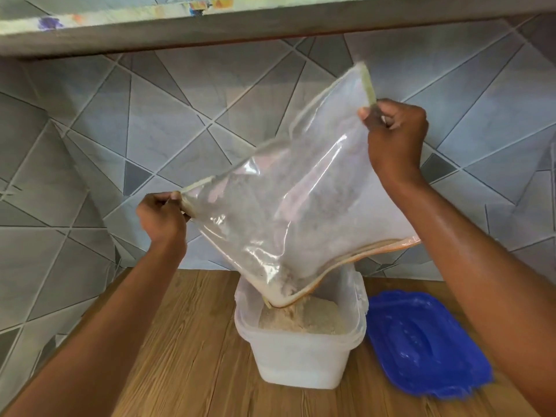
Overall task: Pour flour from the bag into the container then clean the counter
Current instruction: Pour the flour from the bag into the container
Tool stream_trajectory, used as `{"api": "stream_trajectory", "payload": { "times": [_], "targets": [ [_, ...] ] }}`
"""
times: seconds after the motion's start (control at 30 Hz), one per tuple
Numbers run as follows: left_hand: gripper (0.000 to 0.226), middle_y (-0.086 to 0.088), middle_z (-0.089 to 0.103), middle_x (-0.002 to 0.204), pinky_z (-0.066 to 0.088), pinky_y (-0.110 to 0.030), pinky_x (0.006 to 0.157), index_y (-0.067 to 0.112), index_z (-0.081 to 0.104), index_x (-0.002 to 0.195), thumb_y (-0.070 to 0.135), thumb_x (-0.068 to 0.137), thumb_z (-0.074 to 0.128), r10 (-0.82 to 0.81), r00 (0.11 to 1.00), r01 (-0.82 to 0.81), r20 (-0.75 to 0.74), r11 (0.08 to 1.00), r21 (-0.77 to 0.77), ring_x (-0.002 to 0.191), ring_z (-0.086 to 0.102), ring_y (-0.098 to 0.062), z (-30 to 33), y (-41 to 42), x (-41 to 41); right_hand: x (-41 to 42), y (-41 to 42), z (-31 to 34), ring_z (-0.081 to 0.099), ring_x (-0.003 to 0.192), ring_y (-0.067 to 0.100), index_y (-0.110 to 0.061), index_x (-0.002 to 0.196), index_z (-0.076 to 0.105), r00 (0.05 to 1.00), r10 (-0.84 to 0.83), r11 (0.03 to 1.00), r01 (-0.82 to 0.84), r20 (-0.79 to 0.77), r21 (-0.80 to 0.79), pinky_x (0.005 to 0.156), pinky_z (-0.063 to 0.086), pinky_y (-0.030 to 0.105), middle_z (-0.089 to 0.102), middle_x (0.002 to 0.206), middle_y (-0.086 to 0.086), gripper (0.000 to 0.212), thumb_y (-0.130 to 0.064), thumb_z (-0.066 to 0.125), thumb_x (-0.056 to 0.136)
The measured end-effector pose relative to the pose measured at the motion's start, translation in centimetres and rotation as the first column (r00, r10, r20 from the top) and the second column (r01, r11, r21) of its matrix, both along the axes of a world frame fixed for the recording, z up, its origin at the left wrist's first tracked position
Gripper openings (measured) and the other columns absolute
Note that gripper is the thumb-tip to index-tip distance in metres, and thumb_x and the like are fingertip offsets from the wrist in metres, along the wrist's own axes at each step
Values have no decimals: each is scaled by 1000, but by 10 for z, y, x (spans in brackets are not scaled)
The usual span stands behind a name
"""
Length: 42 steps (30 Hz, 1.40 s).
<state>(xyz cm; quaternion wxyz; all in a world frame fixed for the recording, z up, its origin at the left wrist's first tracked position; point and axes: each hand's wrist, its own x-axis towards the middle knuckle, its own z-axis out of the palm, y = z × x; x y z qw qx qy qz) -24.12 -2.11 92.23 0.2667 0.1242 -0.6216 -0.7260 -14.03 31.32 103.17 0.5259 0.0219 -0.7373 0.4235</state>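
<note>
Two bare forearms, no sleeves.

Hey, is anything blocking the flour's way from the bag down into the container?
Nothing visible. The bag's lowest corner hangs in the open container, with flour already piled inside. The blue lid lies off to the container's right on the counter.

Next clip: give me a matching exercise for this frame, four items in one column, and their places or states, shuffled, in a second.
Items:
1. clear plastic zip bag
2. translucent white plastic container
3. blue plastic lid
4. pale flour

States:
A. lying flat on the wooden counter, to the container's right
B. heaped inside the container
C. tipped, one corner down in the container's mouth, held by the left hand and right hand
D. standing open on the counter

Pairs: 1-C, 2-D, 3-A, 4-B
</note>
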Motion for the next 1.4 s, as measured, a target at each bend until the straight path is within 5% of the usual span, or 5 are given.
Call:
{"api": "stream_trajectory", "payload": {
  "times": [0.5,0.67,0.93,1.27,1.4],
  "targets": [
    [13,-2,63,78,59,-31,60,9,61,90,1,97,53,26,1000,-26,-10,999,27,64,61,-15,10,5,11,-2,-12,2,44,61,0,-14,73,72,997,71,991,-69,-9,117,58,34,23,51,62,-12,19,-18,68,91],
    [16,-5,62,76,60,-37,66,10,59,84,3,98,54,4,1000,-3,-15,999,42,61,59,-16,12,5,9,-4,-9,-3,37,51,-4,-29,57,52,998,68,995,-67,-1,80,55,30,21,39,48,-20,38,-17,68,90],
    [27,-4,65,85,64,-49,76,19,58,73,5,97,57,-14,999,9,40,992,126,82,65,-25,9,1,10,-14,-4,-4,41,58,-3,-8,67,62,997,66,998,-66,-29,-1,58,34,21,48,56,-16,27,-22,71,89],
    [25,-12,63,83,61,-52,73,22,57,64,10,86,58,21,999,-28,46,986,165,73,58,-26,4,-6,13,-18,-18,3,38,63,11,4,67,59,997,79,986,-75,-21,152,55,34,30,49,61,20,41,-29,71,89],
    [33,-11,58,78,55,-39,64,21,55,65,4,93,56,33,999,-36,16,984,174,71,54,-25,3,-5,16,-20,-20,4,32,60,9,-14,58,53,997,79,980,-81,16,182,54,29,29,37,54,0,39,-26,71,90]
  ]
}}
